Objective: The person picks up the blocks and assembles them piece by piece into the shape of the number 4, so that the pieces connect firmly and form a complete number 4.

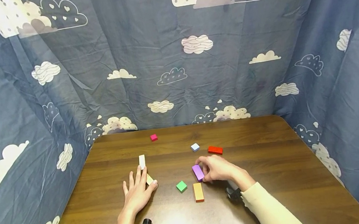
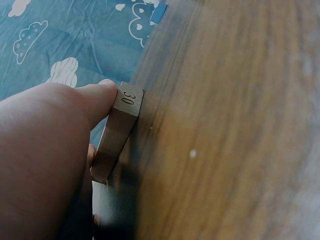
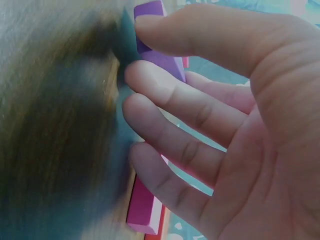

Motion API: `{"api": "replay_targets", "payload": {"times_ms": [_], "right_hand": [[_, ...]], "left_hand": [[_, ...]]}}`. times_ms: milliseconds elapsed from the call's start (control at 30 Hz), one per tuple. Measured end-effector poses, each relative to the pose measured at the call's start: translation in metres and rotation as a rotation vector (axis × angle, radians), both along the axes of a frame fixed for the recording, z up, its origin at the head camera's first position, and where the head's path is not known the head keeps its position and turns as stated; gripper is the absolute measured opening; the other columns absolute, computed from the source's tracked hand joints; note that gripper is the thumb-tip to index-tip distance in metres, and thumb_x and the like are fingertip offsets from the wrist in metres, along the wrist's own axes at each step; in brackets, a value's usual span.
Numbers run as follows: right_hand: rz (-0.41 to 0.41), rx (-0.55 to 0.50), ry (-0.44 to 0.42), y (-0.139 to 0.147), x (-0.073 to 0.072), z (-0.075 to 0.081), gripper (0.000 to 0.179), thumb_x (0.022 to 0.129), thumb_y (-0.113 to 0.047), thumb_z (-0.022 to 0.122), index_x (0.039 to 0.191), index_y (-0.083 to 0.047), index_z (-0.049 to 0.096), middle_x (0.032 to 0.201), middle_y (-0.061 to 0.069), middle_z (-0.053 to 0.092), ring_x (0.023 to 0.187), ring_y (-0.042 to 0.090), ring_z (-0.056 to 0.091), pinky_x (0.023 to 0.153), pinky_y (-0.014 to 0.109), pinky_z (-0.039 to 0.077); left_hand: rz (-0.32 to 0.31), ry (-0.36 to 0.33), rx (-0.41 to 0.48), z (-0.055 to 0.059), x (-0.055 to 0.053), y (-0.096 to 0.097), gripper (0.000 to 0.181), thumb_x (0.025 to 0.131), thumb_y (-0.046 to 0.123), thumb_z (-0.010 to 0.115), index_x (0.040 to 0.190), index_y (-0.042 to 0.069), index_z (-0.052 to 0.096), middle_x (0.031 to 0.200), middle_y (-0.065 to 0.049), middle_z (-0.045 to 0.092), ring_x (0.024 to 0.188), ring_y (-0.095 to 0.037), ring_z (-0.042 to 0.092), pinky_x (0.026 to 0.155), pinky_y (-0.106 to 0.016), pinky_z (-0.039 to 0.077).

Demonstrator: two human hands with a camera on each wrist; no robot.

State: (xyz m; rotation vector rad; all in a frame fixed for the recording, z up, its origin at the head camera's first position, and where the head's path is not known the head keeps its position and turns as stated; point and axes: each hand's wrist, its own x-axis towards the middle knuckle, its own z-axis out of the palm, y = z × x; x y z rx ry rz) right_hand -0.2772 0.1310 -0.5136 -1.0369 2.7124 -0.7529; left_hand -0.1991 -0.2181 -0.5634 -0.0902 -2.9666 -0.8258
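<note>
My right hand [image 1: 216, 168] pinches a purple block [image 1: 198, 173] with the thumb at its near end and the index finger at its far end. In the right wrist view, the other fingers bend loosely below the purple block [image 3: 162, 65]. On the left, my left hand [image 1: 137, 195] lies with fingers spread beside a tan block [image 1: 149, 179]. Its thumb touches the end of this wooden block, marked 30 [image 2: 128, 98] in the left wrist view. A white block [image 1: 142, 161] lies just beyond the tan one, close to the index fingertip.
Between the hands lie a green block [image 1: 181, 186] and an orange-tan block [image 1: 198, 192]. Farther back are a light blue block [image 1: 195, 147], a red block [image 1: 215, 150] and a small crimson block [image 1: 154, 137]. A cloud-patterned curtain [image 1: 159, 48] encloses the brown table [image 1: 250, 133].
</note>
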Motion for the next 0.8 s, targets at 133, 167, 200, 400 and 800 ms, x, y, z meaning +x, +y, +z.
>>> {"api": "replay_targets", "payload": {"times_ms": [133,167,200,400,800], "right_hand": [[-0.032,-0.025,0.002,0.000,0.002,0.002,0.053,0.068,-0.006,0.080,0.117,-0.011,0.062,0.065,-0.014,0.060,0.059,0.001,0.056,0.059,0.025,0.045],[-0.041,-0.029,0.002,0.000,0.003,0.002,0.053,0.068,-0.007,0.081,0.118,-0.011,0.062,0.065,-0.014,0.060,0.059,0.001,0.056,0.059,0.025,0.046],[-0.053,-0.031,0.000,0.000,0.004,0.003,0.054,0.069,-0.008,0.081,0.118,-0.011,0.061,0.065,-0.014,0.061,0.060,0.001,0.056,0.060,0.025,0.046],[-0.120,-0.048,-0.020,0.000,0.008,0.006,0.055,0.070,-0.019,0.088,0.118,-0.013,0.062,0.066,-0.015,0.062,0.060,0.001,0.058,0.066,0.027,0.047],[-0.127,-0.083,-0.054,-0.006,0.016,0.004,0.055,0.068,-0.025,0.091,0.114,-0.015,0.063,0.067,-0.015,0.063,0.061,0.002,0.058,0.066,0.028,0.047]], "left_hand": [[-0.005,0.000,0.010,-0.001,-0.001,0.000,0.080,0.100,0.060,0.047,0.161,0.015,0.024,0.168,-0.012,0.011,0.151,-0.045,0.000,0.111,-0.071,-0.008],[-0.007,0.002,0.015,-0.001,-0.001,0.000,0.080,0.100,0.059,0.048,0.161,0.014,0.024,0.168,-0.013,0.011,0.151,-0.046,0.000,0.110,-0.071,-0.008],[-0.007,-0.001,0.018,0.000,-0.001,-0.001,0.080,0.100,0.059,0.049,0.161,0.014,0.024,0.168,-0.013,0.011,0.151,-0.046,0.000,0.110,-0.071,-0.008],[-0.005,-0.034,-0.006,0.004,-0.001,0.000,0.081,0.100,0.060,0.047,0.162,0.016,0.020,0.168,-0.010,0.009,0.152,-0.043,-0.001,0.112,-0.069,-0.009],[-0.005,-0.021,0.003,0.006,0.001,0.001,0.080,0.100,0.059,0.049,0.162,0.014,0.024,0.168,-0.011,0.011,0.151,-0.044,0.001,0.111,-0.070,-0.007]]}}
